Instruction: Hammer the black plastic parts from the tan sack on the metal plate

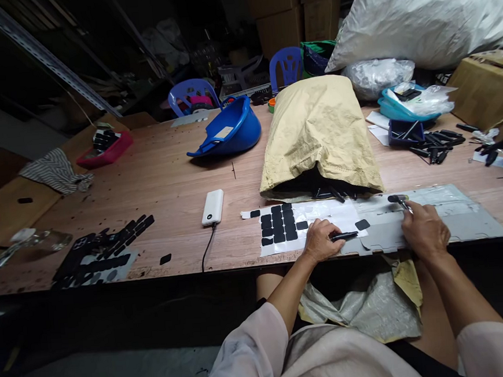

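Two hands: your left hand [323, 241] and right hand [425, 230] were over the near side of the table [167, 177], apart from each other, and each was closed on something.
Left grip: your fingers pinched one end of a slim black stick [346, 235]; what it was, you could not tell at that size.
Stick's line: its long axis ran sideways, nearly along the table's near edge, with the free end pointing right, toward your other hand.
Right grip: your fingers were wrapped around the shiny shaft of a dark-headed tool [398, 199], its head leaning left and away from you.
Stick to tool: the stick lay to the left of the tool's head and closer to your body; your left hand alone held it.
Between them: a loose black patch [362, 224] sat just beyond the stick's free end, nearer your left hand than your right.
White sheet: the white sheet [323, 211] carried columns of black patches [277, 224], left of your left hand.
Grey board: the grey board [458, 221] lay beneath your right hand.
Paper sack: the paper sack [318, 125] stood beyond the sheet, dark pieces [336, 193] at its mouth.
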Demonstrator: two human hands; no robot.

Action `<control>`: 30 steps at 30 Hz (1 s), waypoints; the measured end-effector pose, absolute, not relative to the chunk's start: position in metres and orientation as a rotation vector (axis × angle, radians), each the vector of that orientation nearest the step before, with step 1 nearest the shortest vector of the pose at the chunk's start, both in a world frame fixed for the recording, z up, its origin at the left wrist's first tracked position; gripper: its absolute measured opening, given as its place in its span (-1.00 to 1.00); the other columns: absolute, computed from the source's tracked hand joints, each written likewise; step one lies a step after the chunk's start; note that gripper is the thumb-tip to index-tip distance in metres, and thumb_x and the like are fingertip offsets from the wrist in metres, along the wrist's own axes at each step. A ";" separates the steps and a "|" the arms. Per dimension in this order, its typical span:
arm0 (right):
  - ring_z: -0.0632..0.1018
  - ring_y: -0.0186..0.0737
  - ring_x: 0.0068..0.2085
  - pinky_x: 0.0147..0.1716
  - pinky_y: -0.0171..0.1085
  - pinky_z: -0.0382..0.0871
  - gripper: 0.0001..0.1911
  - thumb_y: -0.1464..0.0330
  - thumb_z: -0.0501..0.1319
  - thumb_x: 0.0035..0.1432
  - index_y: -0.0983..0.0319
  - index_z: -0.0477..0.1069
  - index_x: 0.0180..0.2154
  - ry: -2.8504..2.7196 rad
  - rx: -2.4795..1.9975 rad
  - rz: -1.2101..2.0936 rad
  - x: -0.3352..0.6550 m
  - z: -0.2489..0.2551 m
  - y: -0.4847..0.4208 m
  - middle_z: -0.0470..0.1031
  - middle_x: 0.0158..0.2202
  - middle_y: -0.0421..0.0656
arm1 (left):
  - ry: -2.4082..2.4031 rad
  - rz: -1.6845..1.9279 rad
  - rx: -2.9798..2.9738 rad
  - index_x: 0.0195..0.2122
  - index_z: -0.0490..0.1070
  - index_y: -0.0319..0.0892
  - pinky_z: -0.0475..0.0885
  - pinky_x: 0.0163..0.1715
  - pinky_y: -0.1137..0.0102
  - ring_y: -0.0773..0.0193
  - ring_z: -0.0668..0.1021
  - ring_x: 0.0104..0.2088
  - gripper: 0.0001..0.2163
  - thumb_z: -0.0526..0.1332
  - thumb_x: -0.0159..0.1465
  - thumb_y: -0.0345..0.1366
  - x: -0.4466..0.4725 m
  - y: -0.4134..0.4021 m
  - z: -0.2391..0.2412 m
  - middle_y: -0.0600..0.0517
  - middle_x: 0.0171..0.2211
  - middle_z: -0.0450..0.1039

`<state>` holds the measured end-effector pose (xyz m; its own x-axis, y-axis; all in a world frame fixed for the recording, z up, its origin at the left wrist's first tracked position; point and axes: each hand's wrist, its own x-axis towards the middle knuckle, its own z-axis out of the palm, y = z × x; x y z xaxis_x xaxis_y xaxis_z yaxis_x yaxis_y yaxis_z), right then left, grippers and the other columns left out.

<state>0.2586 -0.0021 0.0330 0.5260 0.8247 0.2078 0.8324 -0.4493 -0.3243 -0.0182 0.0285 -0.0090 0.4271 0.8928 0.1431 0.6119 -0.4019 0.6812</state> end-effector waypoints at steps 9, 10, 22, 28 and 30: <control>0.46 0.01 -0.17 -0.25 -0.10 0.13 -0.55 0.29 0.03 0.45 0.33 0.62 0.08 -1.455 -2.384 -0.357 0.259 0.003 0.020 0.53 -0.12 0.17 | 1.258 0.667 2.157 -0.30 0.64 -0.09 0.47 -0.03 0.19 0.06 0.54 -0.16 -0.87 0.50 0.12 -0.32 -0.019 0.028 -0.008 0.00 -0.31 0.58; 0.45 0.00 -0.17 -0.26 -0.10 0.11 -0.56 0.30 0.04 0.45 0.33 0.61 0.07 -1.458 -2.371 -0.382 0.258 0.002 0.020 0.52 -0.13 0.17 | 1.253 0.669 2.157 -0.30 0.63 -0.09 0.47 -0.03 0.18 0.06 0.53 -0.16 -0.87 0.49 0.12 -0.32 -0.019 0.027 -0.008 0.00 -0.31 0.58; 0.42 0.01 -0.14 -0.25 -0.13 0.00 -0.56 0.32 0.03 0.43 0.33 0.54 0.14 -1.479 -2.408 -0.373 0.253 0.005 0.019 0.50 -0.08 0.15 | 1.189 0.813 2.081 -0.32 0.47 -0.09 0.46 -0.08 0.20 0.10 0.54 -0.22 -0.82 0.33 0.04 -0.43 -0.025 0.014 0.002 0.02 -0.33 0.58; 0.43 0.04 -0.12 -0.22 -0.11 0.10 -0.55 0.36 0.12 0.33 0.37 0.54 0.15 -1.489 -2.408 -0.350 0.252 0.006 0.021 0.48 -0.07 0.17 | 0.723 0.671 2.261 -0.23 0.58 -0.07 0.49 -0.20 0.23 0.14 0.61 -0.34 -0.84 0.38 0.17 -0.20 -0.033 -0.062 -0.037 0.00 -0.41 0.59; 0.42 0.06 -0.11 -0.22 -0.10 0.12 -0.54 0.36 0.14 0.29 0.38 0.54 0.14 -1.494 -2.400 -0.350 0.252 0.006 0.021 0.48 -0.08 0.18 | 0.828 0.485 2.268 -0.22 0.61 -0.08 0.52 -0.19 0.23 0.12 0.64 -0.35 -0.84 0.38 0.19 -0.19 -0.034 -0.080 -0.057 -0.01 -0.41 0.62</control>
<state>0.2521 0.0210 0.0055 0.4322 0.8294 0.3540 0.9003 -0.4191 -0.1172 -0.0335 -0.0804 -0.0569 0.7301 0.6742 0.1113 0.4268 -0.5771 0.6963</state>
